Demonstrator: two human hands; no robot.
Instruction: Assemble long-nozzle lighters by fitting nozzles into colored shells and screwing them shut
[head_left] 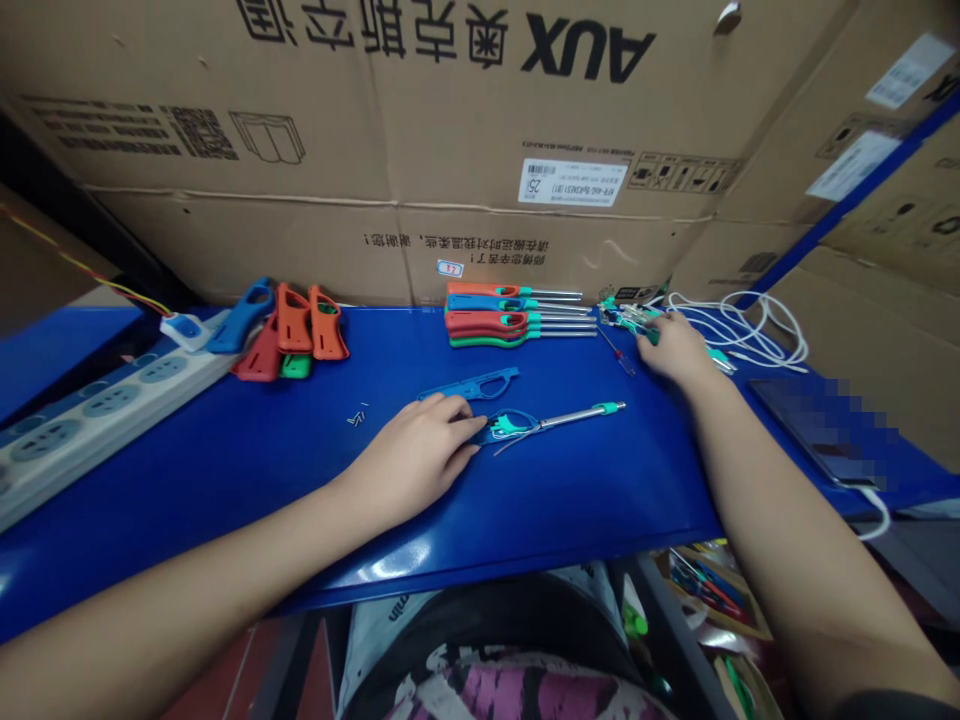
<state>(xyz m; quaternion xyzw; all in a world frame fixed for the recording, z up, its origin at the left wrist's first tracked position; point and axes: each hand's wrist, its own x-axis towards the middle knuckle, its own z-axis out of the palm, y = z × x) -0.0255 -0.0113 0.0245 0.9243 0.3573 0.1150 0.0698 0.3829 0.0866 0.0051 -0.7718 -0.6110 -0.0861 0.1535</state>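
My left hand (420, 450) holds the handle end of an opened blue lighter (514, 424), its teal inner parts and wires exposed and its metal tube pointing right. Just behind lies a loose blue handle shell (476, 384). At the back right, my right hand (675, 348) has its fingers closed at a pile of teal and metal parts (626, 314); what its fingertips hold is too small to name. A small red screwdriver (616, 352) lies left of that hand. Small screws (357, 416) sit left of my left hand.
Stacked lighters (487, 325) lie at the back middle, coloured handle shells (292, 330) at the back left beside a white power strip (97, 405). A white cable (772, 335) and a phone (814, 435) are at the right. Cardboard (450, 130) stands behind the blue table (300, 540).
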